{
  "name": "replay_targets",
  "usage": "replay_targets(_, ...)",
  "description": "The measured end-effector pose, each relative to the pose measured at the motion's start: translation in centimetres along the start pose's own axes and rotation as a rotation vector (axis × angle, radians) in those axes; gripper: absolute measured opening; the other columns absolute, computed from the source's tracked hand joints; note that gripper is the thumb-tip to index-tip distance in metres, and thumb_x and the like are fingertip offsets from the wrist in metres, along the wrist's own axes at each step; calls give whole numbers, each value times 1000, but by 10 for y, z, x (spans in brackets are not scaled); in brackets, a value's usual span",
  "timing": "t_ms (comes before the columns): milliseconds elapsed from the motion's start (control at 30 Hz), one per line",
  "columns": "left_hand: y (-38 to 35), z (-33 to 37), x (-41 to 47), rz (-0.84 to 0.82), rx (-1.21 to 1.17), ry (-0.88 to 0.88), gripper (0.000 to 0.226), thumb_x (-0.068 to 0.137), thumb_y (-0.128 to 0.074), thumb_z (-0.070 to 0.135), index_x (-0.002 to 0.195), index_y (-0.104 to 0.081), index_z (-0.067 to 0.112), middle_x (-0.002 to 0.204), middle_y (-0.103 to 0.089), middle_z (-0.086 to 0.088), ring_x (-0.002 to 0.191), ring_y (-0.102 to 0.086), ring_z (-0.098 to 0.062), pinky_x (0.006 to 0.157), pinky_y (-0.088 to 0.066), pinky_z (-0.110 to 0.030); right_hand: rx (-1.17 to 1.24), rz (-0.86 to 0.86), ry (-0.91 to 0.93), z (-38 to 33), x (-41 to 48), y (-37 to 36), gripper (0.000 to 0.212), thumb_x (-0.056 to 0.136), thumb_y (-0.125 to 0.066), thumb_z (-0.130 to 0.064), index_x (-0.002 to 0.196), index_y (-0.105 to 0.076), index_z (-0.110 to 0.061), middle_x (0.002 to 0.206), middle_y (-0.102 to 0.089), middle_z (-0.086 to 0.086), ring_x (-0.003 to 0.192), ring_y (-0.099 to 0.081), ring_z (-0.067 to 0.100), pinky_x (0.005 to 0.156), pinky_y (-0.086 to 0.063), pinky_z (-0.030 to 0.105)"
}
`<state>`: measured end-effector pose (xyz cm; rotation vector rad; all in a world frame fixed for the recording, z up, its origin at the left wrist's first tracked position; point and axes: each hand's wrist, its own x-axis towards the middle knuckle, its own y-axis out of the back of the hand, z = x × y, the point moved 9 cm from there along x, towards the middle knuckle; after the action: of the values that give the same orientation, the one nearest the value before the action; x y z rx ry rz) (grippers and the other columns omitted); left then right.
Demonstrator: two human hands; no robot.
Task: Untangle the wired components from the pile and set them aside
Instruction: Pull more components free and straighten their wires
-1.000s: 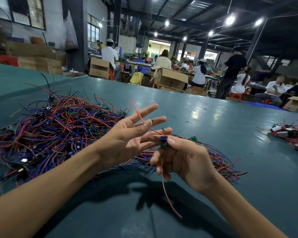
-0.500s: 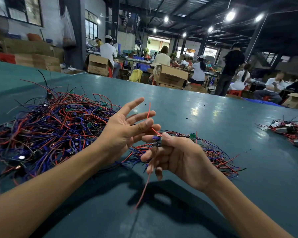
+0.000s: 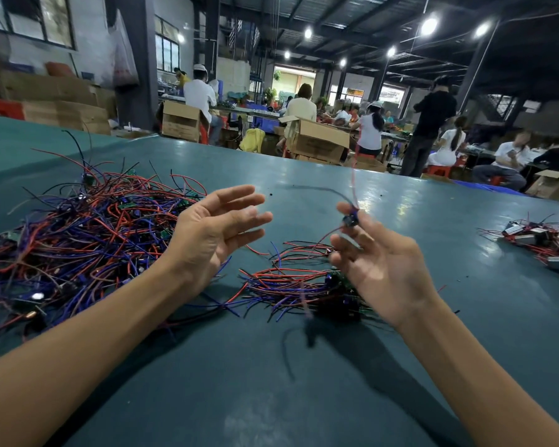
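Two hands hover above the green tabletop (image 3: 271, 398). The left hand (image 3: 213, 233) has its grip apart, fingers spread and holding nothing, just right of the big tangled pile (image 3: 78, 233). The right hand (image 3: 381, 266) has its grip clamped on a small dark wired component (image 3: 350, 220), pinched at the fingertips, with blurred wires trailing up and down. Beneath it lies a smaller wire bundle (image 3: 291, 282).

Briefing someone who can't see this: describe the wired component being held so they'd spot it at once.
On the green table, right of the big tangled pile and above the smaller bundle, find the right hand. Its fingertips pinch a small dark component with blurred wires trailing. Unlike all the others, it is lifted off the table.
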<state>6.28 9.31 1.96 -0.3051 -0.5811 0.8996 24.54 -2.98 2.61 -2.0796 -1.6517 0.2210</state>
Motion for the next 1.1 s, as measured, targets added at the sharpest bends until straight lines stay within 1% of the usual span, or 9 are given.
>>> replay_targets(167, 8, -6, -1, 63, 94, 47, 36, 78, -72, 14, 114, -69, 12, 114, -74, -12, 99, -73, -34, 86, -59, -42, 58, 189, 45, -11, 13, 33, 13, 98, -60, -17, 108, -68, -13, 96, -74, 6, 79, -73, 19, 60, -57, 28)
replay_targets(333, 18, -11, -1, 117, 170, 77, 24, 88, -69, 10, 112, -71, 13, 107, -76, -13, 96, -74, -36, 83, -60, -41, -174, 424, -82, -3, 35, 67, 22, 96, -64, -5, 114, -64, 8, 98, -74, 20, 68, -74, 17, 48, -53, 22)
replay_targets(600, 34, -3, 3, 230, 363, -13, 16, 96, -63, 6, 108, -71, 10, 96, -77, -14, 88, -76, -31, 74, -62, -35, -430, 477, -219, -15, 58, 93, 17, 93, -60, 10, 109, -58, 12, 116, -63, 28, 66, -76, 25, 39, -48, 19)
replay_targets(667, 35, 13, 3, 225, 614, -128, 17, 97, -60, 5, 108, -70, 12, 92, -77, -10, 83, -76, -24, 72, -61, -31, -493, 493, -235, -23, 58, 101, 27, 93, -62, 10, 118, -54, 14, 123, -57, 29, 66, -76, 29, 38, -50, 20)
replay_targets(767, 20, 21, 5, -6, 1599, -329, 34, 90, -55, 6, 122, -64, 14, 103, -70, -5, 94, -67, -25, 83, -54, -38, -521, 506, -276, -32, 53, 112, 29, 93, -62, 8, 120, -55, 15, 127, -53, 29, 63, -75, 32, 39, -52, 22)
replay_targets(833, 38, 14, 11, -16, 2042, -159, 41, 89, -53, 13, 130, -58, 14, 119, -59, -10, 108, -54, -31, 92, -48, -44, -445, 560, -243, -40, 47, 119, 34, 95, -62, 4, 126, -50, 13, 127, -51, 30, 66, -76, 33, 39, -51, 22)
replay_targets(933, 71, 19, 13, 65, 2282, 213, 33, 96, -53, 36, 123, -59, 17, 128, -50, -11, 121, -42, -35, 100, -39, -50, -124, 808, 53, -60, 36, 139, 31, 97, -54, 2, 124, -39, 7, 121, -51, 30, 71, -75, 32, 42, -52, 24)
replay_targets(1000, 81, 18, 14, 15, 2344, 265, 32, 97, -55, 43, 120, -64, 23, 129, -48, -8, 124, -39, -34, 103, -36, -51, -4, 937, 274, -65, 23, 144, 37, 95, -44, 3, 132, -41, 7, 130, -54, 23, 69, -75, 30, 45, -53, 28)
replay_targets(1100, 86, 20, 16, 39, 2267, 290, 27, 96, -60, 32, 121, -65, 23, 126, -48, -9, 123, -42, -34, 102, -38, -50, -374, 893, 447, -62, 10, 119, 59, 96, -41, 0, 153, -37, -13, 133, -56, 0, 68, -75, 20, 41, -51, 26)
